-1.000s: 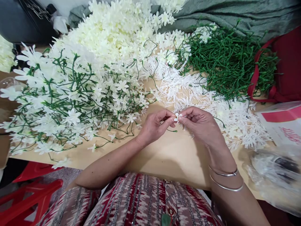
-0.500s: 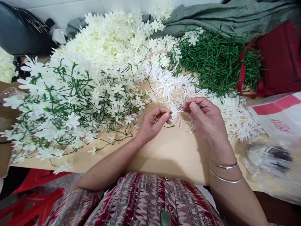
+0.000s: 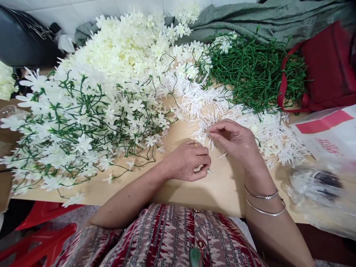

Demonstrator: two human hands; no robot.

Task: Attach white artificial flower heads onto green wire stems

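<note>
My left hand [image 3: 190, 161] is turned back-up over the table's front part, fingers curled in a pinch. A small pale-green and white end of an artificial flower stem [image 3: 209, 171] pokes out by its fingertips; the rest is hidden by the hand. My right hand [image 3: 233, 140] has thumb and forefinger brought together at the near edge of the white artificial stamens [image 3: 201, 126], seemingly pinching a strand. Left of my hands lies a heap of white artificial flowers on green stems [image 3: 105, 122].
Behind are loose cream petals [image 3: 119, 48] and a pile of bare green stems [image 3: 250, 74]. To the right are a red bag [image 3: 328, 63], a printed white bag [image 3: 328, 137] and clear plastic [image 3: 311, 189]. A black bag [image 3: 25, 37] stands at the back left.
My left hand has come nearer to me and turned over, its back now up, taking the green stem down with it. My right fingertips have moved slightly left and closed at the stamens.
</note>
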